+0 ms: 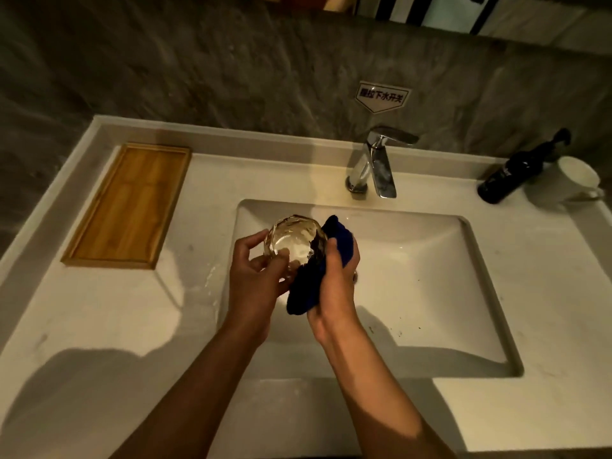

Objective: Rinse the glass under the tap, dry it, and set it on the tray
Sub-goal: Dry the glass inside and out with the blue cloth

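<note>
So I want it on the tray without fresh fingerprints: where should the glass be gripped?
Probably low on the glass's outer wall near the base, from the left where the left hand already cups it; its mouth faces the camera and the blue cloth covers its right side.

A dark bottle (511,175) leans at two o'clock on the counter (543,276), touching a white mug (567,183). A sign (383,96) is stuck on the wall (198,67) at twelve.

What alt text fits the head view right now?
Over the sink, the left hand holds a glass while the right hand wipes it with a dark blue cloth. An empty wooden tray sits left; the tap looks off.
</note>
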